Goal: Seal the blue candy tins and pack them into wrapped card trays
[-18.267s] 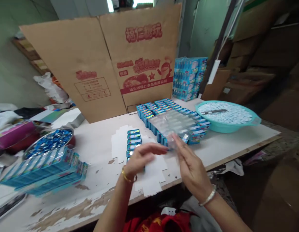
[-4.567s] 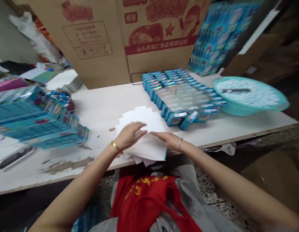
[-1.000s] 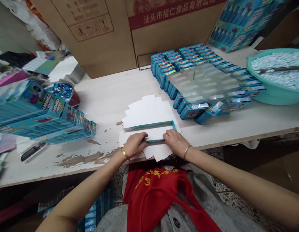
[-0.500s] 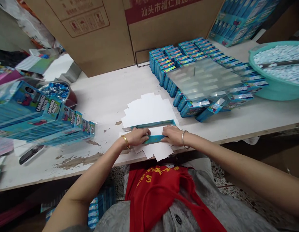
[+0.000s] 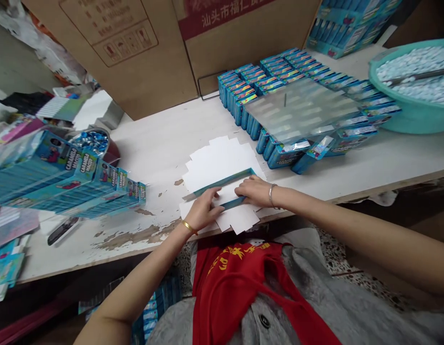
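Note:
A long, shallow cardboard box (image 5: 227, 193), white inside with blue side walls, lies between my hands near the table's front edge. Its far wall stands up, and the near wall is partly raised. My left hand (image 5: 204, 209) grips its left end, fingers inside and thumb by the near wall. At the right end, my right hand (image 5: 256, 190) is closed on the near wall, fingertips inside; part of that end is hidden. Beneath the box are stacked flat white cardboard blanks (image 5: 222, 155) with stepped edges.
Rows of small blue boxes (image 5: 243, 96) stand at the back right under a clear plastic sheet (image 5: 301, 112). Beyond is a teal basin (image 5: 404, 112) of white pieces. Stacked blue display boxes (image 5: 63, 177) and a bowl of wrapped candies (image 5: 112, 148) are left. A large carton (image 5: 135, 81) stands behind.
The box has turned, its right end farther from me. My left hand has spread its thumb from its fingers at the left end. The view has shifted slightly.

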The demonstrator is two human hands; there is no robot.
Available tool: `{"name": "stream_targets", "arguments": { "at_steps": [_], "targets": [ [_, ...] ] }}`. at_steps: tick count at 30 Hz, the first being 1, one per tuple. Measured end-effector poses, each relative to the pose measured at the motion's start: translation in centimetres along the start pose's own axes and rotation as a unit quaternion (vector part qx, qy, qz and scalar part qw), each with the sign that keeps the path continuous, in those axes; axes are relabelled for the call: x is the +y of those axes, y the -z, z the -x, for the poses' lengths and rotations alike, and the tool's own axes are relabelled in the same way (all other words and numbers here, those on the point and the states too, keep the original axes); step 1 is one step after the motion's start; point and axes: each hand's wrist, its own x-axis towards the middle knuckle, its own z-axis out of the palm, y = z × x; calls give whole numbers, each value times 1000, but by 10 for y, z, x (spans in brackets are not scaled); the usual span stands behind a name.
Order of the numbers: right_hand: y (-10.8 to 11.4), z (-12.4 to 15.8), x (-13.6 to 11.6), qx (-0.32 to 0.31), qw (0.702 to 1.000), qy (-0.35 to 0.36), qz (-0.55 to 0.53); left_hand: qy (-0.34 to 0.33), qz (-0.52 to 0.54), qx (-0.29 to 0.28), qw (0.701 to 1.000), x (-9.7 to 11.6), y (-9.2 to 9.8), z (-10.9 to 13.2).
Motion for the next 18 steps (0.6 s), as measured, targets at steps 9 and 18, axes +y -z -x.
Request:
{"name": "stream_targets", "arguments": {
  "at_steps": [9,18],
  "targets": [
    [-9,32,-40,209,971,42,106,-191,-327,54,924,-8,70,0],
    [-70,45,-70,282,956,78,-20,-317,-337,-176,869,-28,55,17]
  ]
}}
